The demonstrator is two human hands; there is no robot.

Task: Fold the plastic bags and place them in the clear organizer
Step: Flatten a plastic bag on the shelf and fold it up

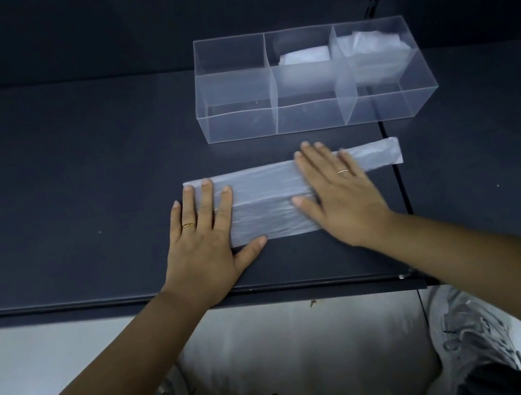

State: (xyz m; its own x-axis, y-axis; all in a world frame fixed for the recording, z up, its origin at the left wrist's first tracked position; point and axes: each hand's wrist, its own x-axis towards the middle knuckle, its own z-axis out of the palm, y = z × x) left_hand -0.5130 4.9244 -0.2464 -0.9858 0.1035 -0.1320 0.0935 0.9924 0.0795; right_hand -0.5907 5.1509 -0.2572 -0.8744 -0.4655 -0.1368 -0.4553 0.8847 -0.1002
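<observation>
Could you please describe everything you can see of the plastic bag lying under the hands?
The plastic bag is thin, translucent and whitish, folded lengthwise into a long strip lying flat on the dark table, in front of the clear organizer. The left hand presses flat on its left end, the right hand on its middle; its right end sticks out free.

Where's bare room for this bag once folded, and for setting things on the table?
The organizer's left compartment looks bare; the other two hold the middle bag and right bag. The table is open left of the organizer and the flat bag. Crowded: the narrow strip between them, and where the left hand and right hand press.
</observation>
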